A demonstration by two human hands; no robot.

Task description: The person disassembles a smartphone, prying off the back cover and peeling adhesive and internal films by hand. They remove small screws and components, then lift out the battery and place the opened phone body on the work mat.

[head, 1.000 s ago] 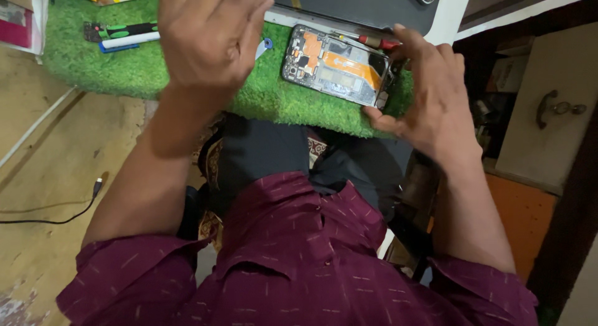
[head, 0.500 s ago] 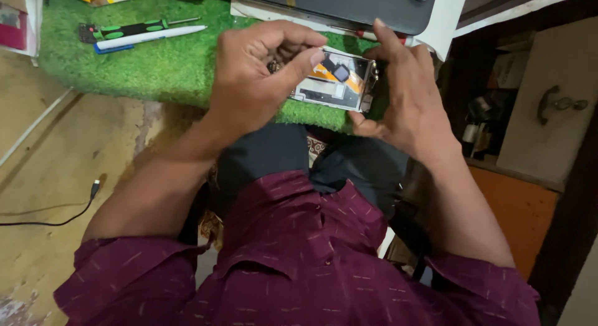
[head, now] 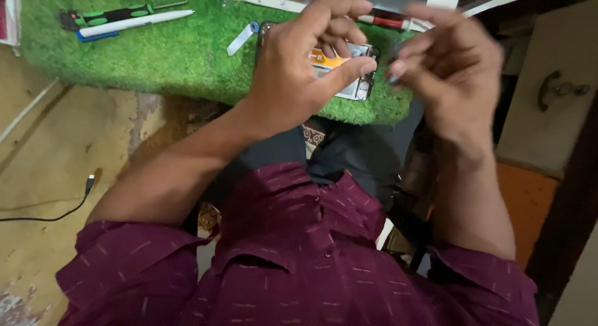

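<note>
We count one opened phone (head: 356,70) under our left hand (head: 299,70), fingers curled over it; right hand (head: 448,64) pinched, contents blurred. Two screwdrivers (head: 118,17) lie far left.

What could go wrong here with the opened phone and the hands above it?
The opened phone lies near the edge of the green mat, so a nudge could tip it off. The left hand hides most of it, so a blind touch might snag exposed parts. The right hand seems to pinch something tiny; if dropped, it could vanish in the mat's pile.
</note>
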